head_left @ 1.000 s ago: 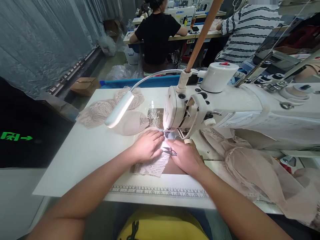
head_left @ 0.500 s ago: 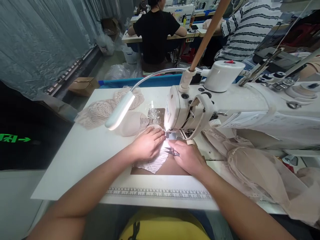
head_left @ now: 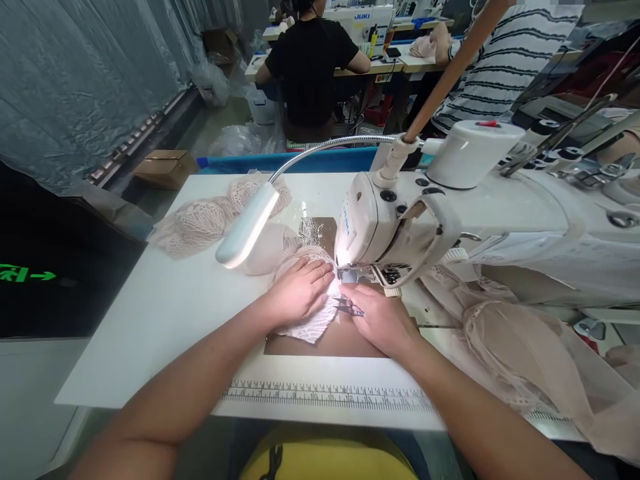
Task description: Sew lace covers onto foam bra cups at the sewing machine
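My left hand (head_left: 299, 291) lies flat, fingers stretched out, on a beige lace piece (head_left: 311, 325) just left of the needle of the white sewing machine (head_left: 395, 220). My right hand (head_left: 381, 320) rests beside it in front of the presser foot, with small thread snips (head_left: 350, 307) tucked in its curled fingers. The lace runs under both hands toward the needle. A gooseneck lamp (head_left: 247, 225) shines on the spot.
Several lace bra cups (head_left: 200, 223) lie at the table's back left. A heap of beige fabric (head_left: 525, 347) hangs at the right. A ruler strip (head_left: 325, 395) runs along the table's front edge. Two people sit at machines behind.
The lace piece has fed forward under the needle, so less of it shows in front of my hands. Both hands stay on it; the view has shifted slightly.
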Demonstrator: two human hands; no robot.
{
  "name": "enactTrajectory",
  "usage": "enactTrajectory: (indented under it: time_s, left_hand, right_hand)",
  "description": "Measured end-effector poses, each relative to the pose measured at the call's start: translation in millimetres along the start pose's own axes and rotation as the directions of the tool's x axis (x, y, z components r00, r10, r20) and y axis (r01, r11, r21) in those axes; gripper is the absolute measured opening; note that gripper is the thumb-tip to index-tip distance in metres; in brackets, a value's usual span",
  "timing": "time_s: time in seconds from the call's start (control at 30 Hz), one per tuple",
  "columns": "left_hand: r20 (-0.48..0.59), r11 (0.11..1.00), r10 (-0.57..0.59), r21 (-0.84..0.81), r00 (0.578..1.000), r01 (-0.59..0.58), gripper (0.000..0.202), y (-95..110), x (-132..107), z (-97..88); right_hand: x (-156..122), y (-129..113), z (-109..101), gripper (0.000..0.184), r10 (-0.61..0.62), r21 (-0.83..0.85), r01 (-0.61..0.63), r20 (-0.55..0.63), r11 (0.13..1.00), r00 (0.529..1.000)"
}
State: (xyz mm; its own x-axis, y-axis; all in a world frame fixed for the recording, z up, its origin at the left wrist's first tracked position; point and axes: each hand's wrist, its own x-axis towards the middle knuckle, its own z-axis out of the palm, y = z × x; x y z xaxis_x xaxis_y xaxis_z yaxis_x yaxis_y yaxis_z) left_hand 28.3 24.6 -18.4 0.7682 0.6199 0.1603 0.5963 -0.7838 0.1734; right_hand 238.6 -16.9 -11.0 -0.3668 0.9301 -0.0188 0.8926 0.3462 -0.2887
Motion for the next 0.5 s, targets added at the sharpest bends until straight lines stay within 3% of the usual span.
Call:
enactTrajectory:
  time_s: [0.23, 0.5]
  left_hand:
    - [0.007, 0.993, -0.104, -0.059, 0.995, 0.104, 0.049, 0.6, -1.1, -2.7]
    - [-0.035, 0.982, -0.181, -0.055, 0.983, 0.179, 0.049, 0.9, -2.2, -2.3]
  right_hand:
    - [-0.8, -1.2, -0.9, 0.048, -0.016, 0.042, 0.016, 0.005, 0.999, 1.0]
    - [-3.2, -1.6, -0.7, 0.045, -0.038, 0.128, 0.049, -0.084, 0.991, 0.996]
